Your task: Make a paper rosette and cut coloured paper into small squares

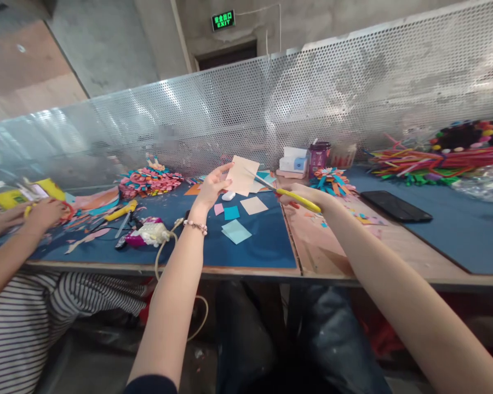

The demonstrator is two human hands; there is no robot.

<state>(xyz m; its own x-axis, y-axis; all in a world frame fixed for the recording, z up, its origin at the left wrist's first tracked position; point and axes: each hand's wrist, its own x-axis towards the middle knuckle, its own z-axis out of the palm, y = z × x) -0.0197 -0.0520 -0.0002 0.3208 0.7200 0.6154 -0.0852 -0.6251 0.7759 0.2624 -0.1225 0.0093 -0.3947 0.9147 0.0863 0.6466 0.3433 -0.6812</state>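
Between the fingers of my left hand point(210, 189) is a cream sheet of paper point(242, 178), held up above the table by its left edge. My right hand point(302, 197) grips yellow-handled scissors point(298, 200), whose blades point left and meet the right part of the sheet. Whether the blades are cutting into it I cannot tell. Below the sheet lie another cream square point(254, 206), a blue square point(231, 213), a small pink square point(218, 209) and pale aqua squares point(236, 232). A small white object point(229, 196) rests near my left hand.
A co-worker's hands point(49, 213) are busy at the left. Pink paper curls point(150, 180), a yellow utility knife point(121, 210) and a glue gun with its cord point(148, 232) lie left of me. Tissues point(293, 163), a purple cup point(319, 157) and a black phone point(396, 206) stand or lie rightward.
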